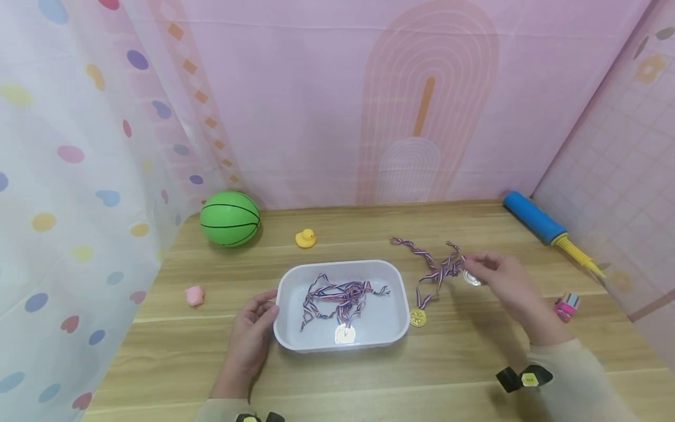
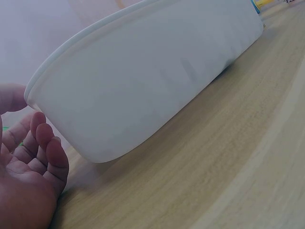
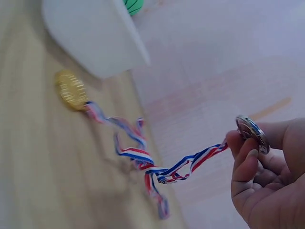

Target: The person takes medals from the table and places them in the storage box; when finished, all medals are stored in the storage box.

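Observation:
My right hand (image 1: pixel 498 281) pinches a silver medal (image 3: pixel 252 133) above the wooden table, its red, white and blue ribbon trailing down to the left. A gold medal (image 1: pixel 418 317) lies just right of a white plastic basin (image 1: pixel 289 341), its striped ribbon (image 1: pixel 429 298) tangled with the silver medal's. Inside the basin are a heap of striped ribbons (image 1: pixel 343 293) and a shiny medal (image 1: pixel 345 334), its colour washed out by glare. At the basin's left end my left hand (image 1: pixel 250 331) holds the rim, with bent fingers (image 2: pixel 56 152) beside the outer wall.
A green ball (image 1: pixel 229 218) and a yellow toy duck (image 1: pixel 306 238) stand at the back. A small pink toy (image 1: pixel 194 295) lies at left. At right are a blue and yellow hand pump (image 1: pixel 538 220) and a small pink and blue object (image 1: pixel 566 306). Curtains border the table (image 1: pixel 337 387).

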`<state>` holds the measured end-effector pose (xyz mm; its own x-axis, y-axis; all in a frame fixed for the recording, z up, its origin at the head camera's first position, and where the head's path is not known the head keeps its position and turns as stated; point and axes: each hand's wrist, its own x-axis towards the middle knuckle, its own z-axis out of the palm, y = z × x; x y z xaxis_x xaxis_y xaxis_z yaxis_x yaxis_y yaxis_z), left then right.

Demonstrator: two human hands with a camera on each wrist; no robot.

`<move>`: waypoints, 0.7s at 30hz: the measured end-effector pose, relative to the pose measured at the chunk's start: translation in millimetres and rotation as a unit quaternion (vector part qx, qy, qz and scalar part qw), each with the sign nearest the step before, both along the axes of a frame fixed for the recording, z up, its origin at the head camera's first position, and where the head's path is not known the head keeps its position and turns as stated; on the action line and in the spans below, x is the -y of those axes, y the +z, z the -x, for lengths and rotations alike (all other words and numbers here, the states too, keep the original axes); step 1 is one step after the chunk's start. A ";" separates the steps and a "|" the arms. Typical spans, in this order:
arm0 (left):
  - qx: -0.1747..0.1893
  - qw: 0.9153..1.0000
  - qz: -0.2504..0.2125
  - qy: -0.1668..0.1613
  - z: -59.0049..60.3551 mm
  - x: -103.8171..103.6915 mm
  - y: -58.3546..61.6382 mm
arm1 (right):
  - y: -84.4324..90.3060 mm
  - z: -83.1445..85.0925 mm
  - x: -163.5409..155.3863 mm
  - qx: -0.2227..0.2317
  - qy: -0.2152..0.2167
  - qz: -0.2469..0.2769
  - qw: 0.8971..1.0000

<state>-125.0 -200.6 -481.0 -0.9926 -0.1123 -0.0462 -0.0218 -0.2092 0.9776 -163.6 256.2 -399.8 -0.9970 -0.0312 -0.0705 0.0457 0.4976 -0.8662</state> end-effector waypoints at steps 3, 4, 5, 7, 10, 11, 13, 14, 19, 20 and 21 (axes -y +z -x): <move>-0.001 1.000 -0.001 0.001 -0.6 -0.4 0.5 | 15.4 5.2 1.2 -0.015 -0.008 0.021 1.000; -0.002 1.000 -0.001 0.001 -0.7 -0.5 0.7 | 20.1 6.7 1.6 -0.019 -0.009 0.031 0.999; -0.003 1.000 -0.001 0.002 -0.9 -0.7 1.0 | 25.0 7.7 1.8 -0.024 -0.010 0.037 0.999; -0.003 1.000 0.001 0.003 -1.0 -0.9 1.4 | 34.7 8.8 2.7 -0.035 -0.018 0.047 0.998; 0.001 1.000 0.007 0.004 -1.0 -0.7 2.0 | 49.1 9.3 3.5 -0.061 -0.025 0.067 0.996; 0.002 1.000 0.009 0.005 -1.0 -0.7 2.3 | 54.5 8.9 3.5 -0.071 -0.028 0.065 0.995; 0.003 1.000 0.013 0.005 -0.7 -0.4 2.3 | 65.0 8.5 3.6 -0.088 -0.026 0.087 0.992; 0.004 1.000 0.014 0.005 -0.4 -0.2 2.0 | 70.2 8.5 2.6 -0.094 -0.022 0.089 0.991; 0.007 1.000 0.011 0.008 0.4 0.1 -0.3 | 93.3 11.3 -1.2 -0.121 -0.019 0.126 0.984; 0.009 1.000 0.011 0.009 0.3 0.1 -0.4 | 97.9 11.5 -2.0 -0.125 -0.023 0.131 0.983; 0.010 1.000 0.010 0.009 0.1 0.1 -0.4 | 102.1 11.6 -2.5 -0.131 -0.023 0.154 0.979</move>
<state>-125.2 -200.6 -481.4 -0.9894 -0.1312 -0.0628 -0.0372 -0.1895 0.9812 -175.2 258.8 -297.8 -0.9804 0.0349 0.1939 -0.1821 0.2141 -0.9597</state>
